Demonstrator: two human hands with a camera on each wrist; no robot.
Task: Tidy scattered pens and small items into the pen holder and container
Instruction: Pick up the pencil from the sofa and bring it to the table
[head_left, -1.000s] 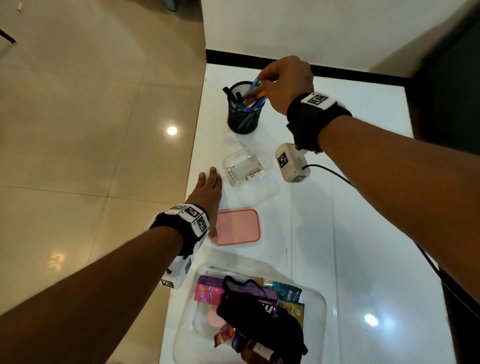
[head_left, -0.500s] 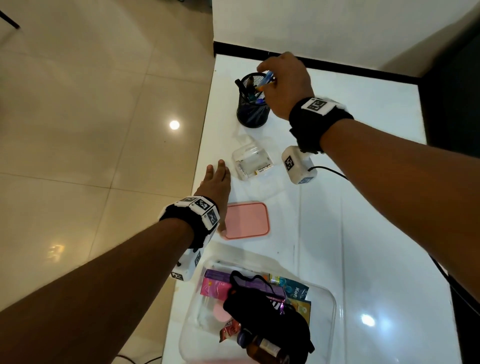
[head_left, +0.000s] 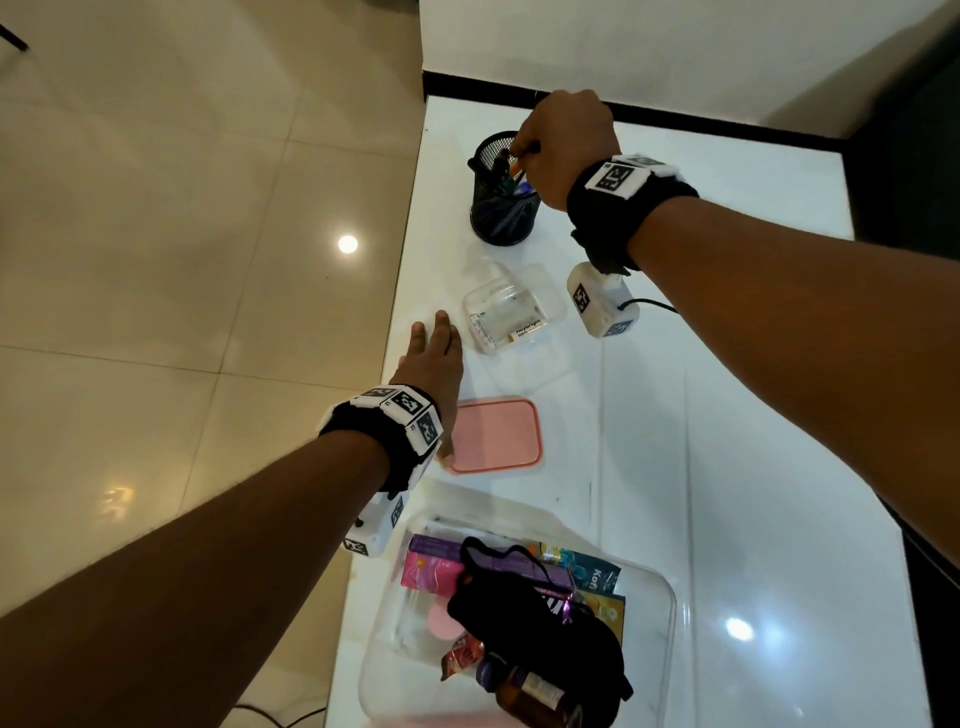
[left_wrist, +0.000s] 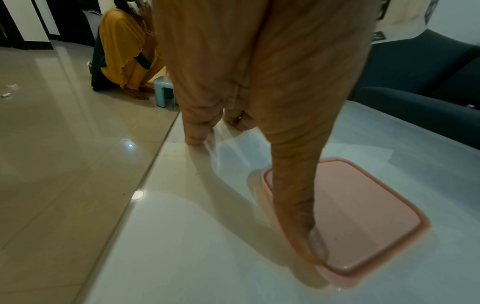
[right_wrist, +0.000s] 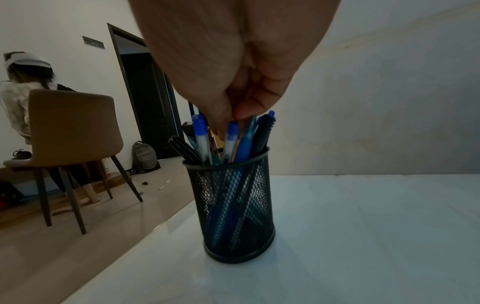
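The right hand (right_wrist: 241, 67) hangs over the black wire-mesh pen holder (right_wrist: 237, 207), its fingertips (right_wrist: 249, 112) bunched together and pinching the tops of the pens (right_wrist: 233, 142), a cluster of blue and black ones standing upright in the holder; which pen the fingers close on cannot be told. In the head view the same hand (head_left: 563, 145) covers the right side of the holder (head_left: 501, 208), which stands at the far end of the glossy white table (head_left: 727, 467), near its left edge.

The left hand (head_left: 434, 374) lies flat on the table near the left edge, fingers straight and close together, pointing away. The left wrist view shows its fingertips (left_wrist: 194, 137) pressed on the white surface and the thumb (left_wrist: 298, 205) stretched back, its tip touching the near left corner of the flat pink rectangular lid (left_wrist: 355, 218).

Between the holder and the pink lid (head_left: 496, 434) sits a small clear plastic box (head_left: 506, 314) with a label on it. At the near end of the table a large clear plastic container (head_left: 660, 613) holds coloured packets, a purple box, a black fabric item and a brown bottle.
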